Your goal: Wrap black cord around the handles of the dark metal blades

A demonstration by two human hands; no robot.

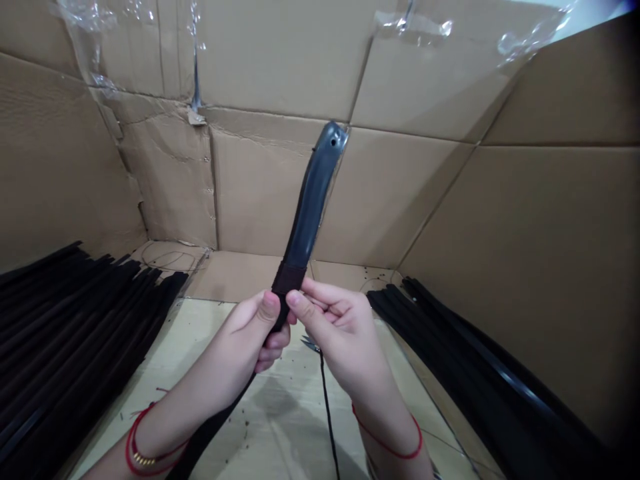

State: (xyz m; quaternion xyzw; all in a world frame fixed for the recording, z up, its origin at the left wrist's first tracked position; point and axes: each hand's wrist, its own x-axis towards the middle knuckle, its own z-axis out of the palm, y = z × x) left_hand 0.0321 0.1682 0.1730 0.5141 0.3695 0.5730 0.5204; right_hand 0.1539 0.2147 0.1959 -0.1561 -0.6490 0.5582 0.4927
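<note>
Black strap (313,207) held up mid-view, above the table (280,413), tilted with its top end leaning right; top part glossy blue-black, small hole near the tip, lower part running down past the left forearm to the bottom edge. Dark brown band (289,277) wrapped around it just above the hands. Left hand (257,323): fingers clamped around the strap below the band, thumb on the front. Right hand (345,327): thumb and fingers closed on the strap at the band's lower edge, thumb in front, the other fingers partly hidden. Red bracelet (131,448) on left wrist, with gold beads; red string (419,445) on right wrist. Metal blades (311,343) beyond the right hand, partly covered; thin black cord (327,407) runs from near them toward the bottom edge, can't tell if joined. Dark strips (85,333) piled at left, more black strips (480,373) at right. Cardboard walls (280,193) around, creased, clear tape (90,13) along the top.
</note>
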